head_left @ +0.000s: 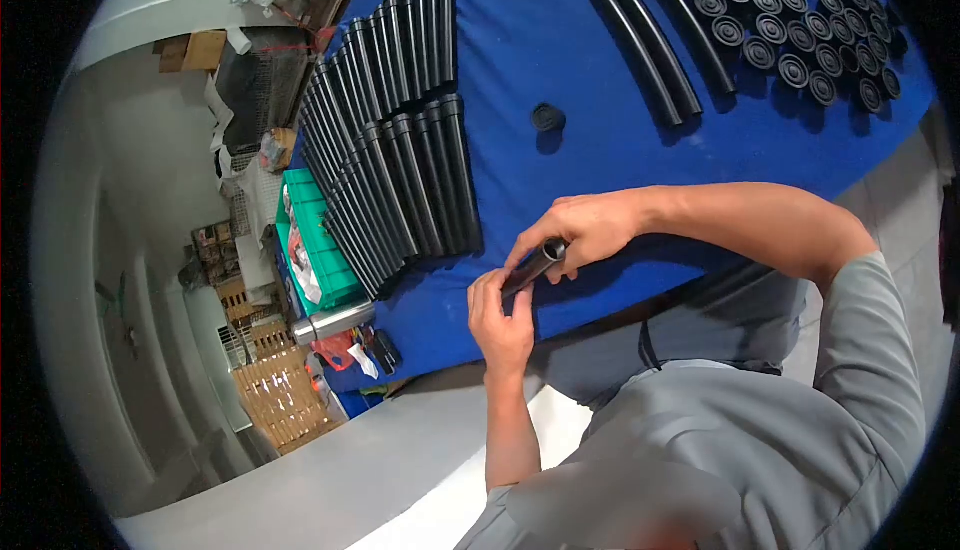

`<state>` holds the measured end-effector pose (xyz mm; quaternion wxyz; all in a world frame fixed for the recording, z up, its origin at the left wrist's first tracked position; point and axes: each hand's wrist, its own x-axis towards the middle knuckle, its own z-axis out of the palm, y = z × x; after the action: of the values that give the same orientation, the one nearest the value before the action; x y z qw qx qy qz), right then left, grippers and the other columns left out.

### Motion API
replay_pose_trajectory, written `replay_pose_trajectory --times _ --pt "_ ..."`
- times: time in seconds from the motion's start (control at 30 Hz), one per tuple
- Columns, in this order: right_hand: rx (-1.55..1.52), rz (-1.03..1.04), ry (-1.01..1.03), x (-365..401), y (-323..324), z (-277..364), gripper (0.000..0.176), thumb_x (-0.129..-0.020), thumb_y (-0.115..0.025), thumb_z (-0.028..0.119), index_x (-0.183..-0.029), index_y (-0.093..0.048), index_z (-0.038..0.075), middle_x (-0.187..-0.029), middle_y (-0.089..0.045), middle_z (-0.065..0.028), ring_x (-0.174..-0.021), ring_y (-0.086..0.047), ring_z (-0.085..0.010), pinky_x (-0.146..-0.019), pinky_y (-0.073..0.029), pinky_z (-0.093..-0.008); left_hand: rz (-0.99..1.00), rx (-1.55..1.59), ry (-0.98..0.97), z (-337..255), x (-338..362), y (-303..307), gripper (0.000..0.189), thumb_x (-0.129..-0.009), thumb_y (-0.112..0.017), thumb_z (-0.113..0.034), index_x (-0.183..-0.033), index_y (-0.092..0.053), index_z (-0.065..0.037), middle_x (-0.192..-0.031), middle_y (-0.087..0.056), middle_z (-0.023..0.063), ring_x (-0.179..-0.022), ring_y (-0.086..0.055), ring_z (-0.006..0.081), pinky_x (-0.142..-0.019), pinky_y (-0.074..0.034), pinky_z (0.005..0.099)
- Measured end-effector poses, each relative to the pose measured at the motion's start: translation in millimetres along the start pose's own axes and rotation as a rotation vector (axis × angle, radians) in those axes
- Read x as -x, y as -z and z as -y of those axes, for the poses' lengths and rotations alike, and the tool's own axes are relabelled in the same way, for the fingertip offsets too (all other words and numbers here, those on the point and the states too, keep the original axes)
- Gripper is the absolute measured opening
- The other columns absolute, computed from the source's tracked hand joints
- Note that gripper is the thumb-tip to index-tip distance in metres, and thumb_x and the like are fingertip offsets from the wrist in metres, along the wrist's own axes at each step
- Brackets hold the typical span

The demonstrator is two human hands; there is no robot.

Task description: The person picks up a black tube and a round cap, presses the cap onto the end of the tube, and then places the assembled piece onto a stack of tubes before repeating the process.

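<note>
A short black tube (pixel 533 267) is held at a slant near the table's front edge, with its open end facing up. My left hand (pixel 500 325) is closed around the tube's lower part. At the upper part, my right hand (pixel 592 232) is closed on the tube just beside the open end. Its far end is hidden by my left hand. Beyond my hands, a single black round cap (pixel 547 117) lies on the blue cloth (pixel 600 165).
Rows of black capped tubes (pixel 400 140) lie to the left. Several longer bare tubes (pixel 650 40) lie at upper right, beside many round black caps (pixel 793 72). A green crate (pixel 325 240), a silver cylinder (pixel 333 322) and small tools (pixel 382 350) sit along the left edge.
</note>
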<state>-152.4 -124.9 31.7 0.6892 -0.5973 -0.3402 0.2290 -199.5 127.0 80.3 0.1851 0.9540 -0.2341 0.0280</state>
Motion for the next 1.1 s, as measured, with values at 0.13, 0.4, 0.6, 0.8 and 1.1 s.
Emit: replay_pose_trajectory --times 0.13,0.4,0.6,0.8,1.1 --pt "0.106 -0.072 0.191 -4 -4 -12 0.048 -0.086 -0.075 0.01 -0.132 -0.066 0.003 -0.106 -0.077 -0.0149 -0.092 -0.074 -0.0244 -0.084 -0.057 -0.0392 0.11 0.052 -0.013 3 -4 9 0.039 -0.091 -0.072 -0.009 -0.126 -0.063 0.004 -0.123 -0.067 0.0229 -0.114 -0.064 0.0394 -0.101 -0.049 0.0452" --pt "0.091 -0.02 0.155 -5 2 -12 0.048 -0.087 -0.078 0.01 -0.133 -0.066 0.004 -0.12 -0.075 -0.0153 -0.108 -0.071 -0.0261 -0.094 -0.054 -0.0385 0.063 0.099 0.239 6 -9 4 0.041 -0.084 -0.08 -0.008 -0.12 -0.063 0.002 -0.115 -0.069 0.0168 -0.107 -0.066 0.0264 -0.098 -0.05 0.0376" --pt "0.037 -0.039 0.172 -3 -2 -7 0.043 -0.088 -0.076 0.004 -0.13 -0.066 0.002 -0.121 -0.075 -0.0149 -0.115 -0.07 -0.0243 -0.1 -0.054 -0.0381 0.145 0.2 0.062 5 -10 7 0.037 -0.093 -0.071 -0.014 -0.123 -0.063 0.006 -0.114 -0.068 0.0231 -0.108 -0.067 0.0398 -0.096 -0.052 0.0455" --pt "0.027 -0.075 0.095 -4 0 -13 0.045 -0.086 -0.079 0.009 -0.129 -0.067 0.003 -0.113 -0.076 -0.0143 -0.101 -0.074 -0.0243 -0.09 -0.057 -0.0391 0.008 0.054 -0.043 -8 -16 4 0.046 -0.085 -0.077 -0.012 -0.126 -0.062 0.003 -0.109 -0.067 0.0196 -0.105 -0.066 0.0346 -0.097 -0.05 0.042" --pt "-0.001 -0.145 0.124 -12 2 -29 0.043 -0.083 -0.078 0.01 -0.124 -0.07 0.003 -0.105 -0.076 -0.0118 -0.096 -0.072 -0.0205 -0.086 -0.057 -0.0373 0.04 0.185 0.001 -1 -11 1 0.038 -0.094 -0.067 -0.01 -0.129 -0.063 0.003 -0.12 -0.068 0.0231 -0.116 -0.065 0.0387 -0.104 -0.048 0.0446"
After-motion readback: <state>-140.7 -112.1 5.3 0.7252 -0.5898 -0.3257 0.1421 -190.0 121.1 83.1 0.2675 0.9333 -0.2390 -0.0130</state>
